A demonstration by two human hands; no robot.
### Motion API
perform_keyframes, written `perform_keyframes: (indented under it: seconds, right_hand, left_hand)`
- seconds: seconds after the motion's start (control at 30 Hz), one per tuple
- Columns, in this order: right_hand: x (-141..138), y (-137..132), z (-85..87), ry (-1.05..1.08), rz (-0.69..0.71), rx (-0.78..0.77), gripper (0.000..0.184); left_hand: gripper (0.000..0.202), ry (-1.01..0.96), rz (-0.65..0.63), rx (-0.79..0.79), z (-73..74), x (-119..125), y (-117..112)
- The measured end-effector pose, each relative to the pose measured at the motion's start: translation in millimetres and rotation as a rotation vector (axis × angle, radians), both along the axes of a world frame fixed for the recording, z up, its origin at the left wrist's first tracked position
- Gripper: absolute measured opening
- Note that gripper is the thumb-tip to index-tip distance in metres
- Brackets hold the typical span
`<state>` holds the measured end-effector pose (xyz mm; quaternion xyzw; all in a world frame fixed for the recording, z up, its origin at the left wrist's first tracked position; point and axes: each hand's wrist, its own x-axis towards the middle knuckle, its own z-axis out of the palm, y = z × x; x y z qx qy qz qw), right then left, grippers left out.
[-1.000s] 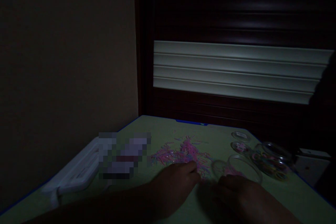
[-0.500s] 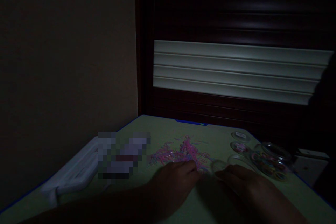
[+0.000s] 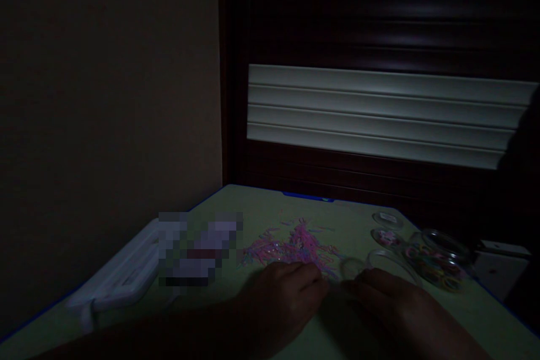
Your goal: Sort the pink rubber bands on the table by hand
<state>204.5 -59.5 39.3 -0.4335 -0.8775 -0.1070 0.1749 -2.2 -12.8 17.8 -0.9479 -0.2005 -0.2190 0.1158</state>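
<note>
A heap of small pink and pale elastic bands (image 3: 295, 247) lies on the light green table (image 3: 261, 208). My left hand (image 3: 282, 298) rests at the near edge of the heap, fingers curled in a pinch at the bands. Just to the right, my right hand (image 3: 379, 298) lies with its fingers bent toward the left hand's fingertips. The light is very dim, and what either hand pinches is too small to make out. A clear empty jar (image 3: 382, 264) lies on its side behind my right hand.
A clear jar of mixed-colour bands (image 3: 439, 264) lies on its side at the right, with two round lids (image 3: 386, 228) behind it. A white plastic tray (image 3: 122, 278) sits at the left edge. A wall and a dark shuttered window stand behind the table.
Both hands have shifted slightly; the right hand moved forward and left, bringing its fingertips close to the left hand's. The heap and jars stay put.
</note>
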Motion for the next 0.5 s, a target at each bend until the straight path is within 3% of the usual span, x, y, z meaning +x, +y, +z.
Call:
perform_keyframes:
  seconds: [0.3, 0.5]
  right_hand:
    - [-5.5, -9.2, 17.9, 0.005, 0.014, 0.037, 0.028]
    - [-4.8, -9.4, 17.4, 0.007, 0.023, 0.051, 0.025]
  left_hand:
    - [0.015, -0.014, -0.037, 0.044, -1.8, -0.3, 0.3]
    - [0.014, -0.001, -0.036, 0.046, -0.4, 0.4, -0.8]
